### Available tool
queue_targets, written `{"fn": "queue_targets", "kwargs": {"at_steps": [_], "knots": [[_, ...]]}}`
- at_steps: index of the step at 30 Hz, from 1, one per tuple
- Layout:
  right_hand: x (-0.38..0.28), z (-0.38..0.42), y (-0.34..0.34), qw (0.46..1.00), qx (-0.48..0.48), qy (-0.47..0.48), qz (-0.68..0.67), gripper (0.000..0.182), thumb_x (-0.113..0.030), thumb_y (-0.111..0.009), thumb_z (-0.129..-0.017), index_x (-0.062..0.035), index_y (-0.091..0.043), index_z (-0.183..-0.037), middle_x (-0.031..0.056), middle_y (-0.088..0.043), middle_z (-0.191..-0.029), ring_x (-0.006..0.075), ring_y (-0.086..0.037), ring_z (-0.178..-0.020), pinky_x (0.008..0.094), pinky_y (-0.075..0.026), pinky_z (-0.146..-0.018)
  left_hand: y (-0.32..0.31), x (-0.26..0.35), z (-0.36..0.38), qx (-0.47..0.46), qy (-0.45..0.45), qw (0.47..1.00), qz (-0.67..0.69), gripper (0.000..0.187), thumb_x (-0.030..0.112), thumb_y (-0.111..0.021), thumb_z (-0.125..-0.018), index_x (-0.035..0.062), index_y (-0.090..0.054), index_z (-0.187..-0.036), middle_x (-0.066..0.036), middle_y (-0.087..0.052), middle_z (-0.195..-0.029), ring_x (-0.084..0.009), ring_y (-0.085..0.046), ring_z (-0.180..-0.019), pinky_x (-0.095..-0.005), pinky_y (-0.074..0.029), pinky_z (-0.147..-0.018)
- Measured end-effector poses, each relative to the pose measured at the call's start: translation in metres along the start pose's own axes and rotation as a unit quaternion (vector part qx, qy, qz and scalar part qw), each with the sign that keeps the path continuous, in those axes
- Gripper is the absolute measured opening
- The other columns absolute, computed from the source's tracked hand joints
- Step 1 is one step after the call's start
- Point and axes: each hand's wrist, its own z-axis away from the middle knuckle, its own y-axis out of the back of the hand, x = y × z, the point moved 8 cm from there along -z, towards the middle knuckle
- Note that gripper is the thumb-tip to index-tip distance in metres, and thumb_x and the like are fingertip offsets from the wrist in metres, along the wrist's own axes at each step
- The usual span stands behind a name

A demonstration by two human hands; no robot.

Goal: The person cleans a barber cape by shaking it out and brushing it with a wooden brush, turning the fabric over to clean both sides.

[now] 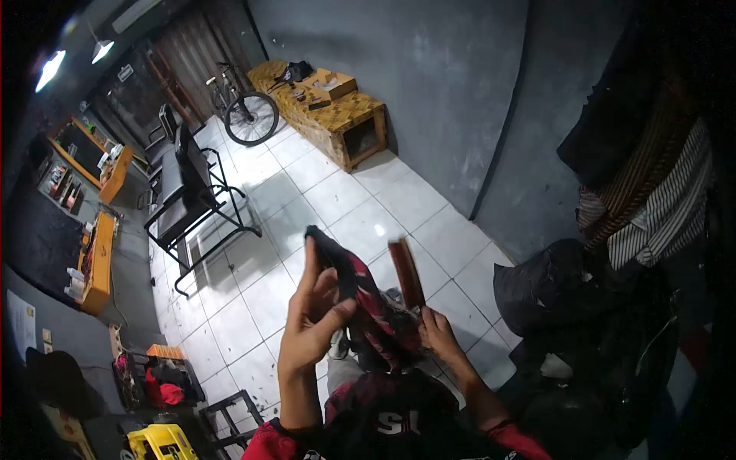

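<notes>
My left hand (313, 326) is raised in front of my body, its fingers closed against a dark cloth (368, 299) with red and pink patches. The cloth's upper tip rises beside my index finger, and the rest hangs down toward my lap. To the right of it, my right hand (438, 333) grips the lower end of a long, flat brown brush (406, 272), which points upward. The far side of the cloth is hidden, and its lower part merges with my dark and red shirt (399, 418).
Black-framed chairs (192, 184) stand at left on the white tiled floor (280, 195). Beyond are a bicycle (251, 119) and a woven-top bench (345, 111) with an open cardboard box (331, 84). Striped cloths (667, 192) hang at right above a black bag (544, 284). A yellow case (161, 443) lies lower left.
</notes>
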Motion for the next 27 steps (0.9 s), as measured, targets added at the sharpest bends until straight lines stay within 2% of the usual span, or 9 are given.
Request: {"fn": "queue_targets", "kwargs": {"at_steps": [2,8,12,13,17,20,22,26,27], "knots": [[-0.057,0.014,-0.025,0.965,-0.105,-0.024,-0.238,0.048,-0.042,-0.034,-0.092,-0.0056,-0.04,-0.06,0.0029,-0.035,-0.049,0.013,-0.035,-0.042,0.0288,-0.029,-0.041,-0.012,0.002,0.0,-0.018,0.019,0.999,0.034,0.083,-0.004,-0.055,-0.074,0.0053,-0.004,-0.139,-0.011,-0.047,-0.107,-0.0176,-0.047,-0.099,-0.0262,-0.037,-0.084],[0.019,0.013,-0.071,0.964,-0.126,0.183,0.148,0.033,-0.033,-0.037,-0.091,-0.0049,-0.047,-0.076,0.0035,-0.042,-0.06,0.0148,-0.044,-0.055,0.0277,-0.036,-0.05,-0.016,0.032,-0.003,-0.001,-0.08,0.995,0.054,0.084,-0.002,-0.057,-0.074,0.0059,-0.004,-0.139,-0.012,-0.047,-0.107,-0.0182,-0.049,-0.098,-0.0282,-0.04,-0.083],[0.171,0.011,-0.045,0.9,-0.211,0.101,0.367,0.034,-0.033,-0.035,-0.092,-0.0048,-0.048,-0.077,0.0022,-0.041,-0.057,0.0138,-0.044,-0.053,0.0262,-0.036,-0.048,0.014,0.053,0.004,0.108,-0.156,0.971,0.146,0.089,-0.006,-0.058,-0.073,0.0148,-0.004,-0.14,-0.01,-0.045,-0.112,-0.0154,-0.051,-0.093,-0.0253,-0.043,-0.078],[0.209,0.013,-0.03,0.879,-0.223,0.077,0.414,0.035,-0.033,-0.034,-0.092,-0.0047,-0.048,-0.078,0.0019,-0.04,-0.056,0.0135,-0.045,-0.052,0.0258,-0.037,-0.048,0.015,0.061,0.004,0.104,-0.176,0.97,0.132,0.083,-0.006,-0.054,-0.072,0.0138,-0.009,-0.139,-0.012,-0.032,-0.134,-0.0229,-0.042,-0.116,-0.0324,-0.041,-0.091],[0.277,0.016,0.023,0.845,-0.177,-0.013,0.504,0.037,-0.033,-0.032,-0.093,-0.0046,-0.049,-0.079,0.0007,-0.039,-0.053,0.0125,-0.045,-0.05,0.0243,-0.037,-0.046,0.013,0.063,0.004,0.087,-0.158,0.967,0.178,0.092,-0.009,-0.054,-0.074,0.0224,0.003,-0.139,-0.014,-0.043,-0.122,-0.018,-0.051,-0.099,-0.0286,-0.047,-0.073],[0.229,-0.001,0.042,0.902,-0.052,0.002,0.428,0.038,-0.034,-0.03,-0.094,-0.0045,-0.05,-0.08,-0.0003,-0.038,-0.051,0.0117,-0.045,-0.049,0.0231,-0.037,-0.045,0.016,0.034,0.002,0.049,-0.101,0.983,0.145,0.093,-0.009,-0.053,-0.075,0.0229,0.006,-0.139,-0.016,-0.044,-0.121,-0.0177,-0.05,-0.1,-0.0263,-0.044,-0.075],[0.092,-0.002,0.032,0.969,0.028,0.041,0.243,0.036,-0.033,-0.031,-0.093,-0.0061,-0.05,-0.08,0.0012,-0.043,-0.054,0.0126,-0.047,-0.05,0.0239,-0.039,-0.047,0.004,0.025,-0.001,0.032,-0.075,0.989,0.121,0.093,-0.008,-0.053,-0.076,0.0222,0.008,-0.139,-0.017,-0.043,-0.123,-0.0159,-0.048,-0.099,-0.0244,-0.041,-0.077],[-0.054,0.026,-0.02,0.967,-0.011,0.017,-0.254,0.033,-0.032,-0.031,-0.094,-0.0095,-0.043,-0.072,0.0018,-0.04,-0.053,0.0104,-0.038,-0.042,0.0248,-0.032,-0.04,-0.013,0.014,-0.005,-0.011,-0.048,0.994,0.101,0.091,-0.007,-0.052,-0.077,0.0194,0.01,-0.138,-0.02,-0.038,-0.126,-0.0151,-0.045,-0.101,-0.0251,-0.038,-0.082],[-0.058,0.026,-0.032,0.984,-0.042,0.049,-0.165,0.025,-0.027,-0.036,-0.091,-0.0075,-0.045,-0.078,0.0038,-0.043,-0.058,0.0124,-0.041,-0.049,0.0261,-0.034,-0.044,-0.012,0.008,-0.006,-0.033,-0.049,0.995,0.078,0.092,-0.008,-0.052,-0.077,0.019,0.011,-0.138,-0.02,-0.037,-0.128,-0.0178,-0.045,-0.105,-0.0267,-0.037,-0.084]]}}
